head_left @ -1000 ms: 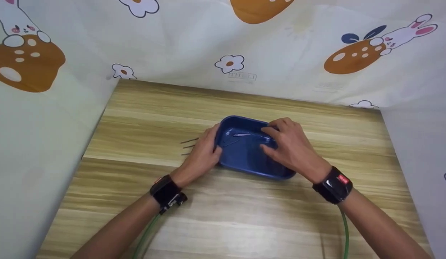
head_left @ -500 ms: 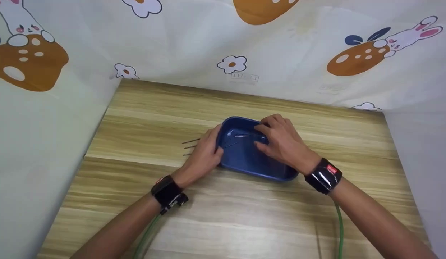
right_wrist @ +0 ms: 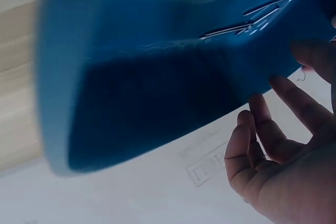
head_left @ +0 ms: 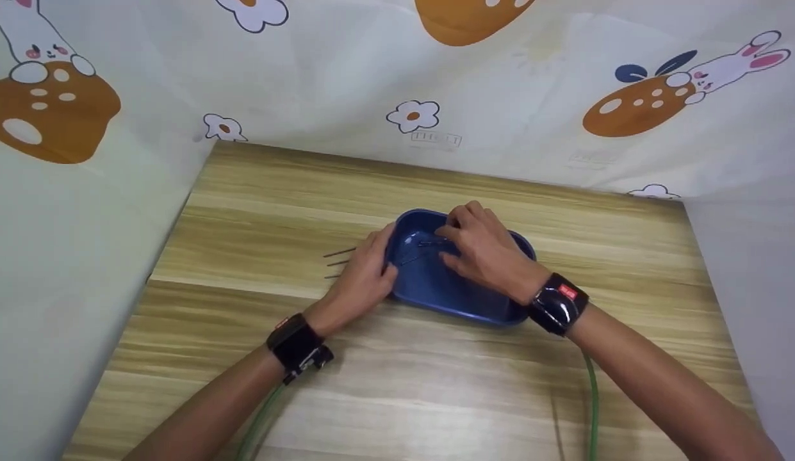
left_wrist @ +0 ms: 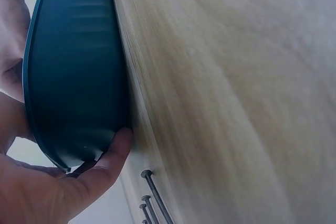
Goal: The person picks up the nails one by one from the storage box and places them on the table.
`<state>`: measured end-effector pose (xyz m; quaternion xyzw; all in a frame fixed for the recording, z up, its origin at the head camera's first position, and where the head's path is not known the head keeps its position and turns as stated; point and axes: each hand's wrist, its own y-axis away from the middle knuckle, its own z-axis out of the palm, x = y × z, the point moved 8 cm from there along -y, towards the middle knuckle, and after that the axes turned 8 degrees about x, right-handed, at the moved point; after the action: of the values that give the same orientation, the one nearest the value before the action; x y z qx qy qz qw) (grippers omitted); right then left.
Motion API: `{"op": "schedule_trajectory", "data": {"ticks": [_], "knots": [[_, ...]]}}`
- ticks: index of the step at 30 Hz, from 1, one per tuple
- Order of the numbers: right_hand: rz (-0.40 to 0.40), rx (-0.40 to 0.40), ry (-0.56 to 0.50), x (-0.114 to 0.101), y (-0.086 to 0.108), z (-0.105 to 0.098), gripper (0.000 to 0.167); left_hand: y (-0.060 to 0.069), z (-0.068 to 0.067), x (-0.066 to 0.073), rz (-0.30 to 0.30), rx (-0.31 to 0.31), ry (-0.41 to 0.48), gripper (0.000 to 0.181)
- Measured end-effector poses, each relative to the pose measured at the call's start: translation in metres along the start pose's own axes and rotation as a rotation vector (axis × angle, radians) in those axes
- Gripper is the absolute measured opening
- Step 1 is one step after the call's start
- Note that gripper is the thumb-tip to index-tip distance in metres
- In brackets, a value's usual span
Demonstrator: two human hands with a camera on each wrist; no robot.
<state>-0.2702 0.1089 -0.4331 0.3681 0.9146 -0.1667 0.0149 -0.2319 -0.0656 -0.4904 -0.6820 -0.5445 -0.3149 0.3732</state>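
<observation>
A deep blue plastic tray (head_left: 439, 294) stands on the table, tilted slightly in the head view. My left hand (head_left: 362, 272) grips its left end, fingers and thumb about the rim and end wall. Several thin dark nails (right_wrist: 228, 30) lie inside the tray near that end. Over the tray's far side, my right hand (head_left: 483, 253) reaches in with bent, parted fingers. Nothing shows between them, and in the right wrist view the fingertips are close to the rim. Beyond my left hand, several more nails (left_wrist: 157, 198) lie side by side on the table, partly hidden in the head view.
The wood-grain table (head_left: 397, 384) runs up to a patterned cloth (head_left: 333, 77) at the back and sides. Each wrist wears a black band; a green cable (head_left: 593, 410) trails from the right one and another green cable (head_left: 259, 419) from the left.
My right hand has moved left across the tray, toward the nails in it. My left hand keeps its grip, and the tray has hardly shifted.
</observation>
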Motion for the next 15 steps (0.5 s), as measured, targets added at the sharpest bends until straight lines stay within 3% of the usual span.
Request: {"op": "schedule_trajectory", "data": {"ticks": [6,15], "knots": [[-0.058,-0.015,0.030,-0.010,-0.007,0.002,0.034,0.000,0.000,0.001,0.012,-0.008,0.015,0.078],[-0.137,-0.100,0.092,-0.025,-0.019,0.012,0.031,0.000,0.000,0.001,0.023,-0.008,-0.003,0.076]]}}
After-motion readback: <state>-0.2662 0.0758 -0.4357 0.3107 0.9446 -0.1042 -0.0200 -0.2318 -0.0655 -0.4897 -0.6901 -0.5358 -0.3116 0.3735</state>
